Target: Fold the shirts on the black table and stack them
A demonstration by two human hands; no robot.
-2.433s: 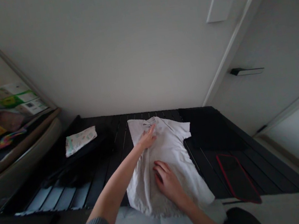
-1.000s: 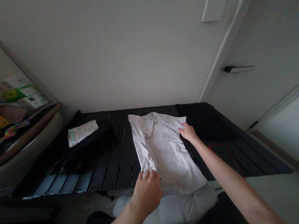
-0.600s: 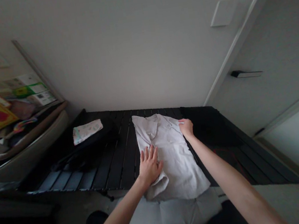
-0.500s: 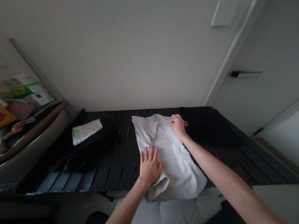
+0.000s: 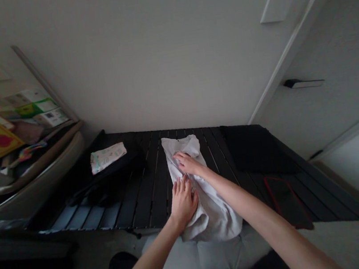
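A light grey shirt (image 5: 225, 217) lies on a black slatted table (image 5: 142, 203), narrowed, with its right part turned over toward the left and its lower end hanging past the near edge. My left hand (image 5: 183, 201) rests on the shirt's left side, fingers stretched out and flat, pressing on the cloth. Just beyond it, my right hand (image 5: 189, 163) reaches across the upper part, its bent fingers closed on a fold of the shirt. My right forearm covers part of the right edge.
Left on the table, a small patterned folded cloth (image 5: 108, 157) tops a dark garment (image 5: 105, 179). At right are a black folded cloth (image 5: 255, 148) and a red-edged phone (image 5: 287, 201). A light padded seat (image 5: 214, 255) is below. Behind stand a wall and a door (image 5: 332, 53).
My right hand has moved left from the shirt's upper right edge, bringing that side over the middle. The shirt is narrower. My left hand stays in place; the phone has come into fuller view.
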